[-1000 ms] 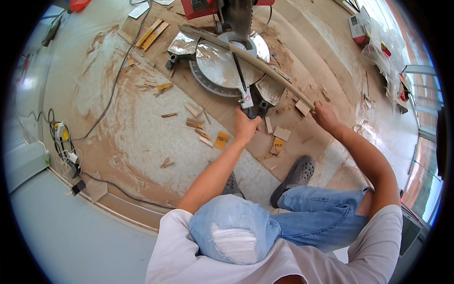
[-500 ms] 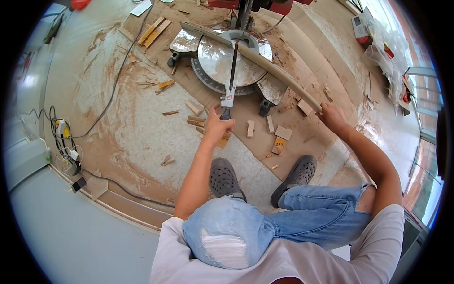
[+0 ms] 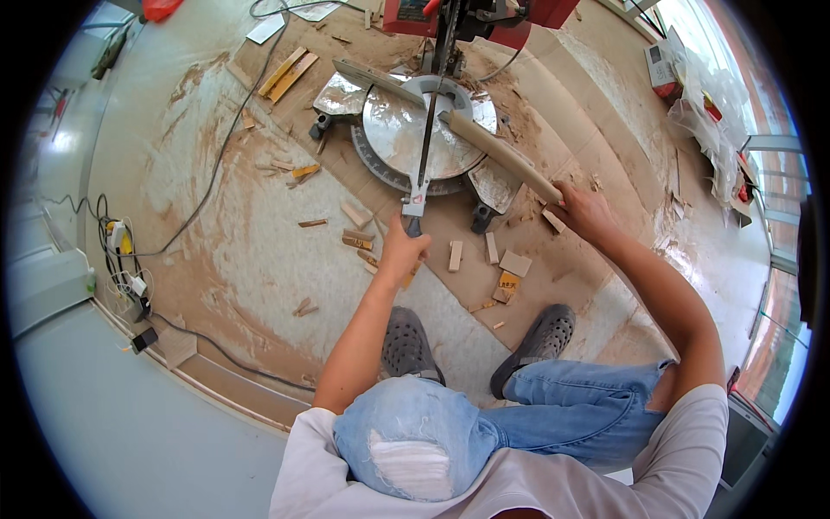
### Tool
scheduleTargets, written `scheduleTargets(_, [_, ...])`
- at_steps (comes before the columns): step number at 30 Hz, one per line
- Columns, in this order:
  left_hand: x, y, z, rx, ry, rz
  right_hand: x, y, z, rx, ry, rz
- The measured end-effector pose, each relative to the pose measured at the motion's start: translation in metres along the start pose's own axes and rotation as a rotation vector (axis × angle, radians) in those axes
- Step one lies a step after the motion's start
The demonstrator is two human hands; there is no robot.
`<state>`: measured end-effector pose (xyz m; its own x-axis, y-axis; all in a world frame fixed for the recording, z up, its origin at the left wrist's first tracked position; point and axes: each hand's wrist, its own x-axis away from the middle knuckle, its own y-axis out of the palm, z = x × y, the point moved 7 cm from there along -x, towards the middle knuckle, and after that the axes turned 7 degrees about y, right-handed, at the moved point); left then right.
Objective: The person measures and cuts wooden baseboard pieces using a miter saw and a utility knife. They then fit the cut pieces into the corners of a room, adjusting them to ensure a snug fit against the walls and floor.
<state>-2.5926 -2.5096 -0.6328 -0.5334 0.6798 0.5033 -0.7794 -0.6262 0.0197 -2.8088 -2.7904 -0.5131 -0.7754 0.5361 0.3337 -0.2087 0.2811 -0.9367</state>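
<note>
In front of my feet a miter saw stands on the floor, with a round silver turntable (image 3: 406,130) and a red and black saw head (image 3: 484,17) above it. My left hand (image 3: 404,251) is closed around the dark knob (image 3: 414,227) at the end of the turntable's front arm. My right hand (image 3: 581,208) grips the near end of a long wooden strip (image 3: 506,156). The strip slants across the right side of the saw, its far end beside the dark centre slot. Part of the strip's near end is hidden in my fingers.
Small wood offcuts (image 3: 516,264) lie on the cardboard and floor before my shoes (image 3: 545,333). Two yellowish strips (image 3: 288,73) rest at the far left. A black cable (image 3: 212,164) curves down to a power strip (image 3: 117,238). Plastic bags (image 3: 718,112) lie at the right.
My right hand has moved left with the wooden strip, whose far end now lies nearer to me, away from the fence. My left hand stays on the knob.
</note>
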Motion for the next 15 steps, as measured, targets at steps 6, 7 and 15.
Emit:
scheduleTargets(6, [0.003, 0.007, -0.006, -0.002, 0.050, 0.099, -0.039, -0.005, -0.032, -0.012, -0.016, 0.028])
scheduleTargets(7, [0.004, 0.008, -0.006, -0.032, 0.048, 0.119, -0.040, -0.003, -0.031, 0.013, -0.019, 0.031])
scheduleTargets(15, [0.008, 0.018, -0.009, -0.087, 0.063, 0.206, -0.041, -0.001, -0.035, 0.013, -0.065, 0.093])
